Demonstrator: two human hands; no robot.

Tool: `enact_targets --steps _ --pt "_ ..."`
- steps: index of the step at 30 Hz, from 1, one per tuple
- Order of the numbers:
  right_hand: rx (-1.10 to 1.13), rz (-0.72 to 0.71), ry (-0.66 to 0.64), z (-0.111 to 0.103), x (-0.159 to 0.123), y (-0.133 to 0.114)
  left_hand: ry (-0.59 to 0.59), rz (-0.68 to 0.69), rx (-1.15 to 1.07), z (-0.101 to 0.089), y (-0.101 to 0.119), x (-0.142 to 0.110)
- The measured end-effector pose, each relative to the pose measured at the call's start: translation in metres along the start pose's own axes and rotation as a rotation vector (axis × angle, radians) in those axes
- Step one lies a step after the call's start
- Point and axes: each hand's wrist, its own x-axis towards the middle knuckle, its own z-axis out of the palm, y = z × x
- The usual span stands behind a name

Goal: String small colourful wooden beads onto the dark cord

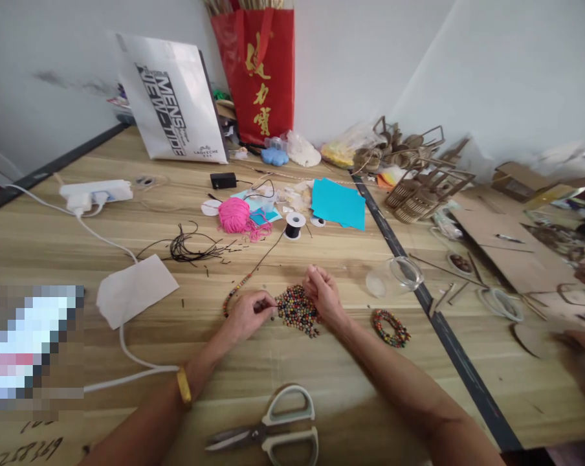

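A dark cord strung with small coloured beads (245, 281) runs from a spool of black cord (295, 226) down to my left hand (246, 315). That hand is closed in a pinch on the cord, and its palm hides part of the string. Loose multicoloured beads (296, 312) lie in a pile between my hands. My right hand (323, 292) is closed just above the pile's right side, fingertips pressed together. Whatever it may hold is too small to make out. To its right lies a coiled beaded bracelet (391, 328).
White-handled scissors (263, 432) lie open in front. Behind are pink yarn (234, 215), black cord pieces (190, 246) and blue sheets (338, 204). A clear jar (394, 277) lies at right. A white cable (127, 343) and paper (137, 291) are at left.
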Motion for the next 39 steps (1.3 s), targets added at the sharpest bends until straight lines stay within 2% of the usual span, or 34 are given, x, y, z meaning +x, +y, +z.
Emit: enact_targets --steps 4,9,12,16,20,26,31,39 --pt "0.133 0.092 0.05 -0.004 0.009 0.0 0.008 0.01 -0.005 0.0 -0.001 0.0" --pt "0.146 0.095 0.076 -0.008 0.011 -0.007 -0.002 0.013 0.009 0.0 -0.003 0.0" --pt "0.203 0.088 0.13 -0.007 0.015 -0.009 0.005 0.063 0.047 0.0 -0.001 -0.001" --pt "0.231 0.055 0.209 0.003 0.021 -0.004 0.059 0.277 0.177 0.005 0.007 -0.008" --pt "0.246 0.023 0.244 0.015 0.023 0.005 0.006 0.55 0.308 0.016 0.013 -0.016" --pt "0.309 0.022 0.242 0.025 0.018 0.007 -0.12 0.788 0.618 0.028 0.013 -0.023" --pt "0.389 0.076 0.234 0.024 0.017 0.004 -0.167 0.811 0.724 0.031 0.01 -0.021" --pt "0.364 0.071 0.128 0.028 0.012 -0.002 -0.173 0.788 0.683 0.033 0.003 -0.02"
